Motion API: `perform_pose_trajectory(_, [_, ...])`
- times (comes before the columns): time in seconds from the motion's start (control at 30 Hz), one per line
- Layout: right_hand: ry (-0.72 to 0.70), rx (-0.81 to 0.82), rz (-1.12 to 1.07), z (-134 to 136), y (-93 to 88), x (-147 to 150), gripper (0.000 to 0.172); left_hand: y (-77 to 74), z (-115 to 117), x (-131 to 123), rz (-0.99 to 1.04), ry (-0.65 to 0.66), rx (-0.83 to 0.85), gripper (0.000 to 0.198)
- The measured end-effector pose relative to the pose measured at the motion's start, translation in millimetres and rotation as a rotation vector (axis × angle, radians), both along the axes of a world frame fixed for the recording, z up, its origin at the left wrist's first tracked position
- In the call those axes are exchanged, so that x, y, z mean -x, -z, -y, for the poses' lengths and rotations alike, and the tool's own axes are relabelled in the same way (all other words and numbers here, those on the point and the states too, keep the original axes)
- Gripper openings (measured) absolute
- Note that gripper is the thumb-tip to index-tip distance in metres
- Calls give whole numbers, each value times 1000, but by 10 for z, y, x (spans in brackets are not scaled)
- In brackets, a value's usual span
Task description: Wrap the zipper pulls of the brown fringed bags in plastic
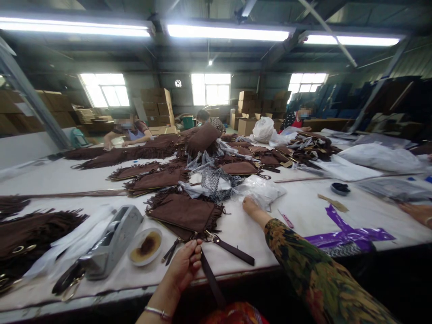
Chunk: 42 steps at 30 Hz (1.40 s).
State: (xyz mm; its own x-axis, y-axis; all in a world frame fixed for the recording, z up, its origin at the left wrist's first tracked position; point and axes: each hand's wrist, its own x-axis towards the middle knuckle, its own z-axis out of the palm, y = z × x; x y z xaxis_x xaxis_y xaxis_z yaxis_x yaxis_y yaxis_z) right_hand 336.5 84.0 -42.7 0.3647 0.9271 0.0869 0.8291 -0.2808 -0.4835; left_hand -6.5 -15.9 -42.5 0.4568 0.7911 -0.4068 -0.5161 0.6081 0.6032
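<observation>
A brown fringed pouch with a zip lies in front of me. At its near edge, my left hand is closed in a pinch on a dark brown strap that hangs over the table edge. Another brown strap with a metal clasp lies to the right of that hand. My right hand reaches forward beside a crumpled clear plastic bag. Its fingers look curled, and what they hold, if anything, is hidden. Black-and-white patterned material lies just behind the pouch.
A grey tape dispenser and a white bowl of brown stuff stand at left. Purple plastic, a pink-handled tool and a dark round dish lie at right. Fringed pouches are heaped mid-table. Co-workers sit opposite; another person's hand shows at right.
</observation>
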Motion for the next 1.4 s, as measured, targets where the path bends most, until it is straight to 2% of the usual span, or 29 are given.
perform_pose_trajectory(0.27, [28, 38, -148, 64, -56, -33, 9, 9, -8, 4, 1, 17, -18, 18])
perform_pose_trajectory(0.5, [-5, -42, -408, 186, -258, 99, 10, 41, -9, 19, 25, 31, -35, 20])
perform_pose_trajectory(0.63, [-79, -54, -657, 345, -438, 344, 20, 53, -16, 18, 43, 32, -23, 18])
perform_pose_trajectory(0.8, [-262, 14, -928, 670, -560, 917, 29, 5, -17, 47, 87, 38, 49, 23])
perform_pose_trajectory(0.9, [-341, 74, -1028, 880, -502, 1307, 23, -35, -17, 78, 190, 97, 79, 34])
perform_pose_trajectory(1.03, [-439, 30, -766, 1078, -353, 1660, 14, -56, -4, 71, 210, 108, 60, 39])
perform_pose_trajectory(1.17, [-504, -109, -573, 1109, -254, 1773, 14, -22, 20, -18, 85, 42, -27, 31])
perform_pose_trajectory(1.27, [-413, -52, -680, 1060, -207, 1791, 21, 36, 20, -100, -2, -24, -108, 31])
perform_pose_trajectory(1.4, [-229, 59, -937, 990, -131, 1812, 28, 106, 6, -149, -90, -56, -104, 33])
